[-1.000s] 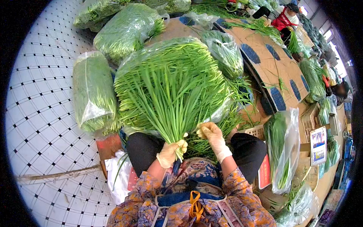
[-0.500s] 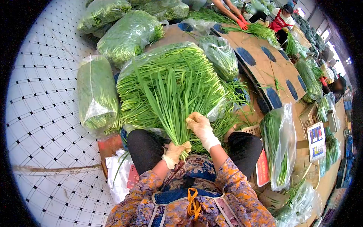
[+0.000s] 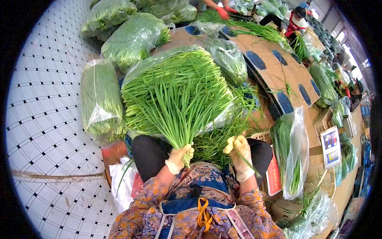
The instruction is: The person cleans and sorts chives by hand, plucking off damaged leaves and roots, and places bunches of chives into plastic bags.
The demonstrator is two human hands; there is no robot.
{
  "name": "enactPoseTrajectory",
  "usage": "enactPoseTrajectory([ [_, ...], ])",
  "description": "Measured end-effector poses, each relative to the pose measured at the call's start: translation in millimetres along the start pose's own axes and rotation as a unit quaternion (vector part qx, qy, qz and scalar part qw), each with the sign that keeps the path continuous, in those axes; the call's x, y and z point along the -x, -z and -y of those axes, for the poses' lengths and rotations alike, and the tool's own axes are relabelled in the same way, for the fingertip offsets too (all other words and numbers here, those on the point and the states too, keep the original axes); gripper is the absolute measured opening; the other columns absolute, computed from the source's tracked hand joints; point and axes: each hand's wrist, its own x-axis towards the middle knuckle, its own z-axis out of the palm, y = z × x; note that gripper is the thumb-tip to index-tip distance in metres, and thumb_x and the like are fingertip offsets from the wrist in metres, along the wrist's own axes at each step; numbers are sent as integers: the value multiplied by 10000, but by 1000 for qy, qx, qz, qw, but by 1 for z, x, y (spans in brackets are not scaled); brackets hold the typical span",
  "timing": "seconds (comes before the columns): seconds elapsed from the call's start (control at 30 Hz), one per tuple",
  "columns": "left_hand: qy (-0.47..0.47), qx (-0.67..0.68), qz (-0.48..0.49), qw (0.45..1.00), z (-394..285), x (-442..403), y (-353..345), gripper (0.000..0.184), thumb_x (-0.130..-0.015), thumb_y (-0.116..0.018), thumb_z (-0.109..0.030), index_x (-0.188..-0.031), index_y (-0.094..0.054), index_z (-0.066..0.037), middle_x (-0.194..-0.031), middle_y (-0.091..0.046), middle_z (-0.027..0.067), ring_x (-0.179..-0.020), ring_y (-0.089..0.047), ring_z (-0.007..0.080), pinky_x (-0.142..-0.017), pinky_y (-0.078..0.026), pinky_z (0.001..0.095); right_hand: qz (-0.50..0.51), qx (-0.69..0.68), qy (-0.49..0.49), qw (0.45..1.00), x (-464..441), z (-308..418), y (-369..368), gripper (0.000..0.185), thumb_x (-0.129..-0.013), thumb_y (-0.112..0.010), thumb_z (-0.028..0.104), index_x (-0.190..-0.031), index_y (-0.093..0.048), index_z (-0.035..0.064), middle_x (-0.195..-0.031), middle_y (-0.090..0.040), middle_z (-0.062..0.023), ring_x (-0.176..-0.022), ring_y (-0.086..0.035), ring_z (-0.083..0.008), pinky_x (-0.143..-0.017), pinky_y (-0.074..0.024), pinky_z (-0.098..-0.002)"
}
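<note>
My left hand point(image 3: 180, 157), in a pale glove, is closed round the lower ends of a bunch of garlic chives point(image 3: 182, 115). The leaves fan upward over a large pile of chives point(image 3: 159, 75) lying in an opened plastic bag. To the right, apart from the bunch, my gloved right hand point(image 3: 239, 153) is closed above my knee. A thin chive leaf point(image 3: 250, 162) trails from its fingers toward the wrist. Between my legs, loose chives point(image 3: 211, 145) lie in a tangled heap.
Bagged chives point(image 3: 101, 99) stand at left, with another full bag point(image 3: 135, 40) behind. At right are a long chive bag point(image 3: 289, 153), a crate edge point(image 3: 263, 137) and a printed card point(image 3: 331, 147). Cardboard point(image 3: 274, 71) spreads beyond; a co-worker in a red apron point(image 3: 295, 26) handles chives.
My right hand has left the bunch and moved right and down, with a leaf in its fingers. The bunch has spread wider. A co-worker's red-gloved hands at the top have drawn back.
</note>
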Motion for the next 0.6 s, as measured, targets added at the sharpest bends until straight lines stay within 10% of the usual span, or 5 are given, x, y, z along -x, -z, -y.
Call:
enactPoseTrajectory([
  [0.1,13,-33,50,998,-5,6,12,296,-803,-605,-145,-1052,-512,-15,-720,-564,52,-593,-539,131,-532,-468,237,-76,325,-72,940,-20,-12,67,267,-825,-567,144,-1045,-495,11,-903,-586,-107,-784,-587,-207,-732,-471,-282],
  [0.13,6,-46,64,997,-12,15,8,324,-783,-625,-143,-1056,-509,-13,-728,-564,55,-597,-539,130,-518,-462,230,-76,645,-18,760,-21,-8,70,361,-820,-558,88,-1156,-457,6,-918,-591,-104,-847,-582,-197,-767,-460,-287],
  [0.33,-24,-110,84,990,-35,47,2,436,-727,-682,-217,-1066,-504,-7,-742,-587,76,-578,-543,122,-496,-448,213,-38,532,242,811,-68,33,9,523,-804,-514,-30,-1294,-361,71,-990,-548,-58,-884,-532,-140,-807,-423,-254],
  [0.47,-16,-131,100,986,-42,54,5,420,-717,-687,-230,-1035,-519,-14,-748,-605,82,-552,-541,115,-496,-454,206,4,747,194,635,-97,55,-19,724,-734,-548,32,-1364,-222,177,-762,-553,-140,-738,-552,-298,-668,-451,-378],
  [0.6,-15,-144,110,983,-48,61,-6,431,-713,-692,-258,-1029,-518,-22,-724,-591,64,-531,-525,99,-458,-431,200,59,792,234,560,-111,50,-5,479,-762,-552,117,-1221,-417,130,-717,-544,-140,-709,-547,-315,-633,-449,-401],
])
